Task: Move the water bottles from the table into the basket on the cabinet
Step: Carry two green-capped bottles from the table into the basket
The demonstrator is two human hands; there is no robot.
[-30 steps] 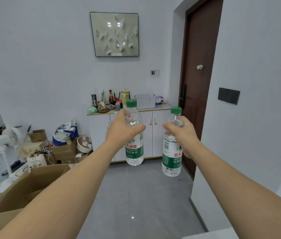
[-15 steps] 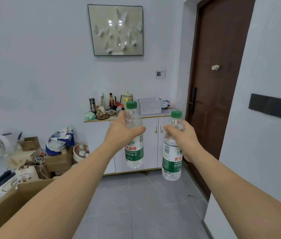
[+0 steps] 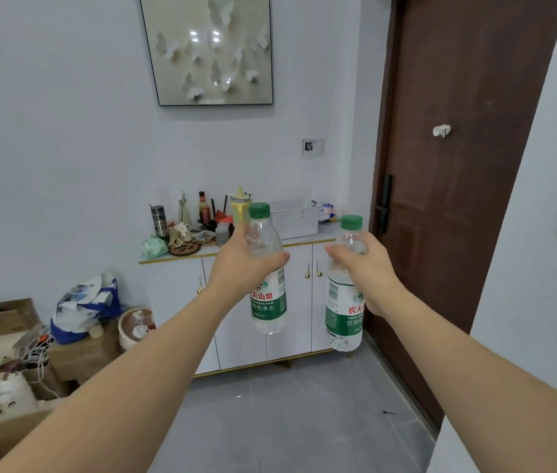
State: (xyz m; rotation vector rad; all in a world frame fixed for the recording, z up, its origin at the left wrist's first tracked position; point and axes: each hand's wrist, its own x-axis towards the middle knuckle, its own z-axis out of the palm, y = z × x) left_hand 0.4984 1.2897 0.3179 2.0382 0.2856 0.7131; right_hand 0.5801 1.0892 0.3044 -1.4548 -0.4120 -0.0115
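Head: hands [image 3: 246, 264] hold bottles [image 3: 268, 295]

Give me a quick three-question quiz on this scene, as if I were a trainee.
1. True or false: each hand holds one bottle.
2. Where is the basket? A) on the floor B) on the cabinet C) by the fan
3. What colour are the caps?

Key
1. True: the left hand grips the left bottle, the right hand the right bottle.
2. B, on the cabinet top, near the door.
3. Green.
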